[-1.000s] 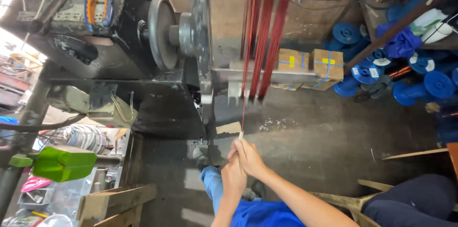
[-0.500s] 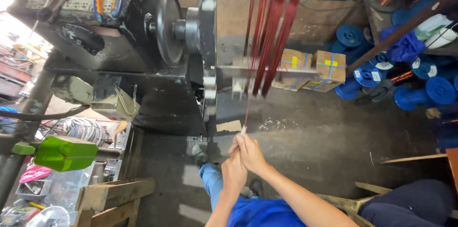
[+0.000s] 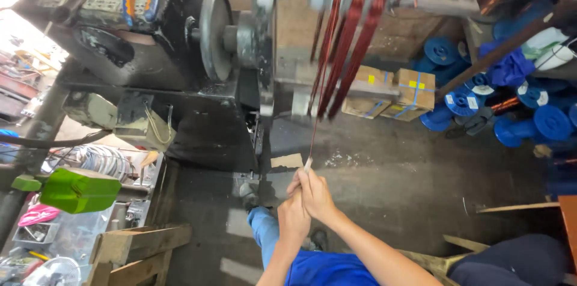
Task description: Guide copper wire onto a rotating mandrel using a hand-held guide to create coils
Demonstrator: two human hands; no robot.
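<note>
Since prior frames, I'm keeping both hands clamped together on copper wire (image 3: 314, 136) at centre frame: left hand (image 3: 293, 219), right hand (image 3: 315, 194). Wire's staying taut up to coil (image 3: 351, 27); no slack.

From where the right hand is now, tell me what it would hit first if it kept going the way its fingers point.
The right hand points up along the thin copper wire it pinches. Going straight on, it would probably first meet the hanging copper wire coils on the winding machine, though depth is unclear.

boxes: we see two brown cardboard boxes (image 3: 393, 92) with yellow labels, blue straps, left of blue spools (image 3: 463, 103).
</note>
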